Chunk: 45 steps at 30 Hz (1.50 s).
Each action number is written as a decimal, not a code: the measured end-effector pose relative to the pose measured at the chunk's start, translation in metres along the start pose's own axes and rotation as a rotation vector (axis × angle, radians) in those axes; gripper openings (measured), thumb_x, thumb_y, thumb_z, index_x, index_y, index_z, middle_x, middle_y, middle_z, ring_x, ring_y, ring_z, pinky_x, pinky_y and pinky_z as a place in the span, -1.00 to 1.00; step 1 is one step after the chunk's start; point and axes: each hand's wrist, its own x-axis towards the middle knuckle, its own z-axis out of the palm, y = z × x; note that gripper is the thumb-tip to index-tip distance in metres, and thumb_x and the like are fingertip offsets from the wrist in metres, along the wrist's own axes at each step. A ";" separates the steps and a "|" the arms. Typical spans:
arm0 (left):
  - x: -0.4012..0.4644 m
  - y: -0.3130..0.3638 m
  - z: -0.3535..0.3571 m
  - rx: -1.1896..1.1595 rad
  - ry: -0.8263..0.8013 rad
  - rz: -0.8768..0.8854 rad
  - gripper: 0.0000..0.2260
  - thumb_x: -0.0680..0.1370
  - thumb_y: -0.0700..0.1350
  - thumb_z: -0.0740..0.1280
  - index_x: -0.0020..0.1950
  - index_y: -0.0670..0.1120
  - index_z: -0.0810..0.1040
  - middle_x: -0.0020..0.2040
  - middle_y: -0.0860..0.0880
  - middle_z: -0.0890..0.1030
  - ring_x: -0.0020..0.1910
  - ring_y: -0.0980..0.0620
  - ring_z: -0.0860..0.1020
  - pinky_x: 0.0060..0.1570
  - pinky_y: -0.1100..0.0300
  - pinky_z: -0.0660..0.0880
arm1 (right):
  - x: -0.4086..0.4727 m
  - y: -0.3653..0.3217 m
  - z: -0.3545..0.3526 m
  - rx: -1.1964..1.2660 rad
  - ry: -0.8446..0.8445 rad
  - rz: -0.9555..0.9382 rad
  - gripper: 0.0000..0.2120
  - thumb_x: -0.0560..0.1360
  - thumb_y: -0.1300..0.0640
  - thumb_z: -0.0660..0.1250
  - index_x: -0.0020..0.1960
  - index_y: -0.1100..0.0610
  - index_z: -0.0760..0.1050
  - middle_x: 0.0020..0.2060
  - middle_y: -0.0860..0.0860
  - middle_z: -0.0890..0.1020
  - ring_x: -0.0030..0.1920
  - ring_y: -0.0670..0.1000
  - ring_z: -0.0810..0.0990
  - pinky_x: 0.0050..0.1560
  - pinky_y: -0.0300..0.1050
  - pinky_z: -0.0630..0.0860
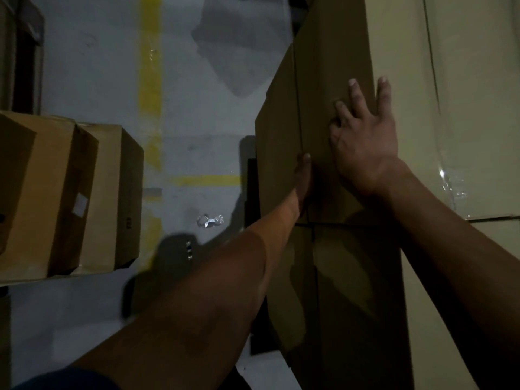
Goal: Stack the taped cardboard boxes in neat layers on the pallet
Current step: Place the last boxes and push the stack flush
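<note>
A tall stack of brown cardboard boxes fills the right side. The top box [332, 66] has a taped top face with shiny clear tape near its right edge. My right hand [365, 142] lies flat over the top edge of that box, fingers spread and straight. My left hand [304, 175] reaches down the shaded side of the stack, its fingers pressed on a vertical seam between two boxes; most of that hand is hidden in shadow. A dark strip of the pallet [250, 178] shows at the stack's foot.
Two more taped boxes [70, 198] stand on the grey floor at the left. Yellow floor lines [150, 80] run between them and the stack. A crumpled scrap of clear tape [209, 220] lies on the floor. A dark frame stands at the far left.
</note>
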 end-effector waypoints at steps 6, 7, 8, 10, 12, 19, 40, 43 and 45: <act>0.016 -0.006 0.004 -0.018 0.068 0.036 -0.36 0.63 0.40 0.05 0.56 0.06 0.40 0.53 -0.05 0.43 0.47 -0.07 0.43 0.46 -0.09 0.37 | -0.001 0.001 -0.002 0.004 -0.015 0.003 -0.31 0.60 -0.31 0.01 0.65 -0.03 0.18 0.68 0.12 0.00 0.64 0.30 -0.29 0.53 0.50 -0.18; 0.004 0.004 0.005 0.041 0.058 0.022 -0.32 0.62 0.43 0.02 0.61 0.06 0.34 0.59 -0.06 0.36 0.54 -0.08 0.35 0.54 -0.14 0.27 | -0.001 0.001 -0.002 0.004 -0.011 0.003 -0.31 0.60 -0.30 0.01 0.65 -0.03 0.18 0.68 0.12 0.00 0.64 0.30 -0.28 0.52 0.50 -0.18; -0.002 0.011 0.004 0.022 0.061 0.038 -0.29 0.62 0.45 -0.01 0.65 0.07 0.25 0.64 -0.05 0.26 0.59 -0.08 0.26 0.58 -0.13 0.18 | 0.000 0.001 -0.001 0.002 -0.008 0.004 -0.32 0.60 -0.30 0.03 0.65 -0.04 0.19 0.68 0.12 0.00 0.64 0.30 -0.28 0.52 0.50 -0.18; -0.005 0.011 0.003 -0.017 0.063 0.018 -0.33 0.65 0.41 -0.04 0.68 0.09 0.14 0.66 -0.01 0.19 0.61 -0.08 0.21 0.55 -0.06 0.16 | 0.000 0.001 -0.001 -0.007 -0.010 0.004 -0.32 0.59 -0.30 0.05 0.64 -0.06 0.20 0.68 0.12 0.00 0.64 0.30 -0.27 0.52 0.50 -0.17; -0.002 0.006 0.002 -0.019 0.038 0.009 -0.25 0.56 0.52 0.05 0.64 0.14 0.26 0.62 -0.02 0.29 0.55 -0.09 0.33 0.53 -0.12 0.25 | 0.000 0.000 -0.001 -0.009 -0.018 0.006 -0.31 0.59 -0.31 0.02 0.65 -0.05 0.17 0.68 0.13 -0.01 0.64 0.30 -0.28 0.53 0.49 -0.17; 0.019 -0.017 0.001 0.059 0.024 0.011 -0.20 0.45 0.64 0.01 0.60 0.30 0.27 0.64 0.03 0.26 0.60 -0.15 0.25 0.54 -0.31 0.17 | 0.000 -0.001 -0.005 0.015 -0.044 0.017 -0.33 0.58 -0.28 -0.04 0.63 -0.07 0.23 0.68 0.11 0.03 0.64 0.31 -0.28 0.52 0.49 -0.19; 0.105 -0.095 -0.094 -0.130 0.297 -0.255 -0.01 0.45 0.62 0.05 0.68 0.00 0.18 0.67 -0.01 0.20 0.63 -0.04 0.20 0.61 -0.03 0.18 | 0.121 -0.110 0.054 -0.053 -0.226 -0.112 -0.15 0.62 -0.39 -0.04 0.69 0.12 -0.15 0.61 0.33 -0.27 0.57 0.40 -0.40 0.41 0.55 -0.46; 0.103 -0.068 -0.085 -0.056 0.277 -0.241 -0.20 0.59 0.49 -0.01 0.66 -0.02 0.23 0.64 0.07 0.24 0.58 0.08 0.27 0.53 0.16 0.30 | 0.130 -0.127 0.064 0.012 -0.224 -0.071 -0.13 0.62 -0.41 -0.16 0.66 0.18 -0.23 0.58 0.34 -0.34 0.55 0.39 -0.46 0.44 0.51 -0.46; 0.103 -0.064 -0.077 -0.017 0.109 -0.157 -0.49 0.77 0.13 -0.06 0.65 -0.10 0.20 0.51 0.15 0.20 0.48 0.14 0.26 0.19 0.51 0.36 | 0.133 -0.134 0.067 0.091 -0.230 -0.033 -0.17 0.64 -0.38 -0.24 0.65 0.19 -0.25 0.58 0.33 -0.36 0.56 0.37 -0.46 0.44 0.47 -0.49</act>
